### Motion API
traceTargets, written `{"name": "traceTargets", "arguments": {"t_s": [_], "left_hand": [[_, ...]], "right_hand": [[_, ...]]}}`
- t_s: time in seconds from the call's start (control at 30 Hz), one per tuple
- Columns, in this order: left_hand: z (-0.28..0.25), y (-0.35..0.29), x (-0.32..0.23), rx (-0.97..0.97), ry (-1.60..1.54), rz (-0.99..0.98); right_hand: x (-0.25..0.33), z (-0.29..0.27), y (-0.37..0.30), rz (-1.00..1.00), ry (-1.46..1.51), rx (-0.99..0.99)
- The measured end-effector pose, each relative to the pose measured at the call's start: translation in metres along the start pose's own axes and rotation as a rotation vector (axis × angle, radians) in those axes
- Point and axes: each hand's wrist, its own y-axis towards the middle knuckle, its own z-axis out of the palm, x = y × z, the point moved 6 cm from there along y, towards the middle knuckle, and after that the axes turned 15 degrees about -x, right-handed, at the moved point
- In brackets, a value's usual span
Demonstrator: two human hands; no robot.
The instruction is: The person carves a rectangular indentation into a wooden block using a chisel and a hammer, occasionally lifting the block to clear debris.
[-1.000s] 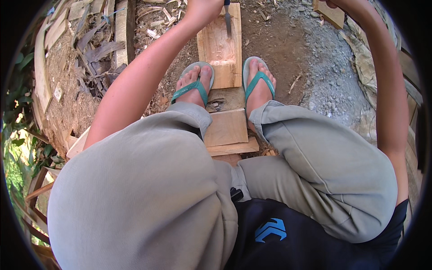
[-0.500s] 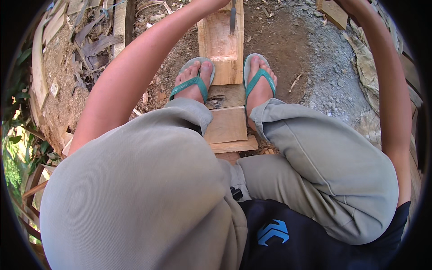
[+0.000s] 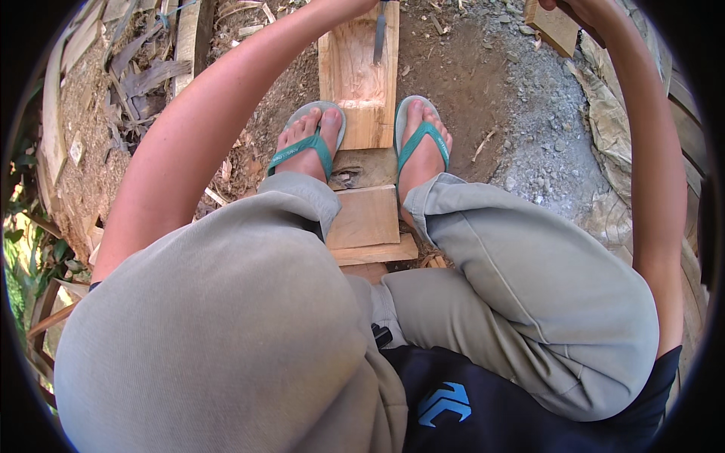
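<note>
At the top edge my left hand (image 3: 356,6) is partly cut off by the frame. It looks closed around the upper end of a chisel (image 3: 379,38), whose dark narrow blade points down into a hollowed wooden block (image 3: 364,124). The hollow has pale, freshly cut walls, and the block lies between my feet. My right hand (image 3: 587,13) is raised at the upper right, its fingers curled and cut off by the edge. Just below it shows a squared piece of wood (image 3: 555,29); whether the hand grips that or something else is hidden.
My feet in green-strapped sandals (image 3: 308,147) flank the block. Stacked short boards (image 3: 364,219) lie nearer to me. Grey gravel (image 3: 540,121) and a crumpled sheet (image 3: 608,143) are on the right, with planks (image 3: 192,45) and wood scraps (image 3: 143,79) on the left.
The whole view has shifted slightly, so the block and feet sit a little further left and lower. My right hand has come slightly further into view; the chisel stays in the hollow.
</note>
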Motion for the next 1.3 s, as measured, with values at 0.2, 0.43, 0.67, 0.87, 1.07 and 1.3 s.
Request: {"name": "traceTargets", "arguments": {"t_s": [0.2,0.43,0.67,0.87,1.07,1.3], "left_hand": [[-0.006,0.004,0.015,-0.015,0.043,-0.029],[-0.007,-0.002,0.012,-0.018,-0.009,-0.044],[-0.008,0.002,0.012,-0.002,0.104,0.0],[-0.002,0.003,0.004,0.046,0.103,-0.028],[-0.01,0.0,0.011,0.033,0.167,-0.078],[0.007,0.003,0.003,0.068,0.086,-0.027]], "right_hand": [[-0.003,-0.002,0.005,0.153,0.04,0.121],[0.016,0.005,-0.009,-0.088,0.066,-0.031],[0.017,0.0,-0.008,0.044,0.041,0.004],[0.005,0.007,-0.004,0.041,0.127,-0.051],[0.017,0.012,-0.005,0.057,0.12,-0.033],[0.017,-0.003,-0.01,0.053,0.029,0.012]]}}
